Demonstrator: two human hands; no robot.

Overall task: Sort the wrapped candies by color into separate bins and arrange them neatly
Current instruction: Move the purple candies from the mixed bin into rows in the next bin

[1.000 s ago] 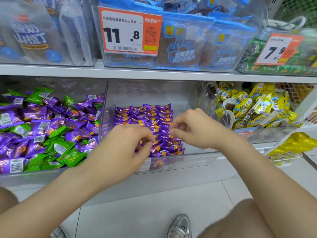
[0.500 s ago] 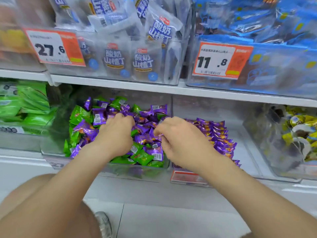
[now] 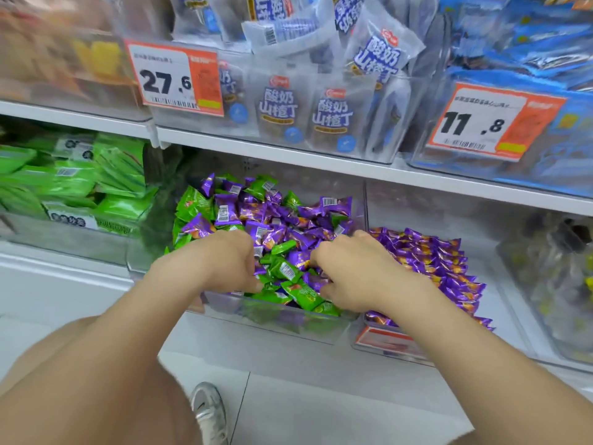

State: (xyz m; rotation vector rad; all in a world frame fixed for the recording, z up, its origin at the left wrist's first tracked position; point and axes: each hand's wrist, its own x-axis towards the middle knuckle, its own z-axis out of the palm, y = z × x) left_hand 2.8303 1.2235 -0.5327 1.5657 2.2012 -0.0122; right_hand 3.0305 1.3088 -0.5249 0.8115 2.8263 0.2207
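A clear bin [image 3: 288, 322] on the lower shelf holds a loose mix of purple candies [image 3: 253, 213] and green candies [image 3: 285, 271]. Both hands are down in this heap near its front. My left hand [image 3: 224, 261] has its fingers curled into the pile; what it grips is hidden. My right hand [image 3: 349, 271] is also curled among the candies, fingertips buried. To the right, a second clear bin [image 3: 385, 345] holds purple candies [image 3: 436, 261] laid in neat rows.
A bin of green packets [image 3: 80, 184] stands to the left, a blurred bin [image 3: 552, 284] to the right. The upper shelf [image 3: 288, 155] carries bagged snacks and price tags [image 3: 175, 78] [image 3: 487, 122]. My knee and shoe [image 3: 208, 412] are below on the tiled floor.
One second ago both hands were over the neat purple rows. The view swung left and both hands moved into the mixed bin, then dug slightly deeper.
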